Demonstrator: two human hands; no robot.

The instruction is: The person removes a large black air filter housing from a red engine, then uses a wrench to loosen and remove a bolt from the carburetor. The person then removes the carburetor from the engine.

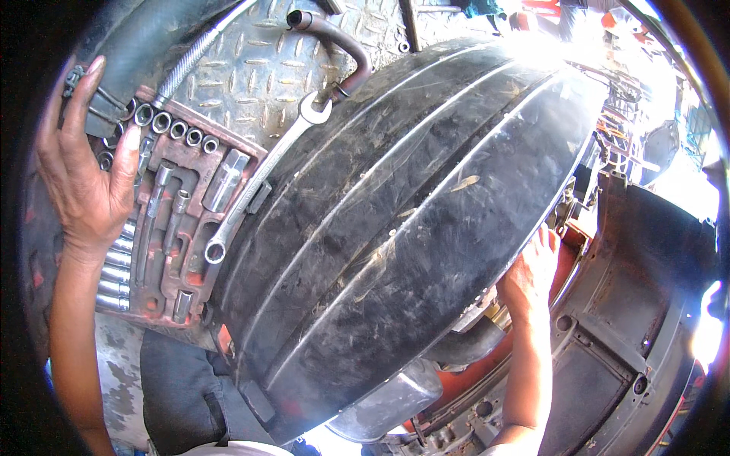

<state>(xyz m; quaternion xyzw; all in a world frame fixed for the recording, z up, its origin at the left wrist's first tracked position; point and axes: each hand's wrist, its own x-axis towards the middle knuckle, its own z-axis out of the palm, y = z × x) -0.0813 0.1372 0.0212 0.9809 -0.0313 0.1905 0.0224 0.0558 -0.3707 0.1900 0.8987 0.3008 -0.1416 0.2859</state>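
My left hand [91,171] is raised over the left side of a red socket tray [251,148], its fingers stretched and apart beside a row of sockets [179,129]. A thin dark part [106,97] shows by its fingertips. My right hand [532,270] reaches past the right edge of a large ribbed black panel [380,228], among the machine parts there. Its fingers are bent; the fingertips and whatever they hold are hidden. A combination wrench [262,171] lies aslant between the tray and the panel, its open end up by a bent metal bar [353,57].
Dusty diamond-plate metal [243,72] lies behind the tray. A knurled bar [201,57] crosses it at the upper left. On the right are a dark metal frame [623,304] and a black pipe [471,342]. A grey rounded container [391,403] sits below the panel. Strong glare covers the upper right.
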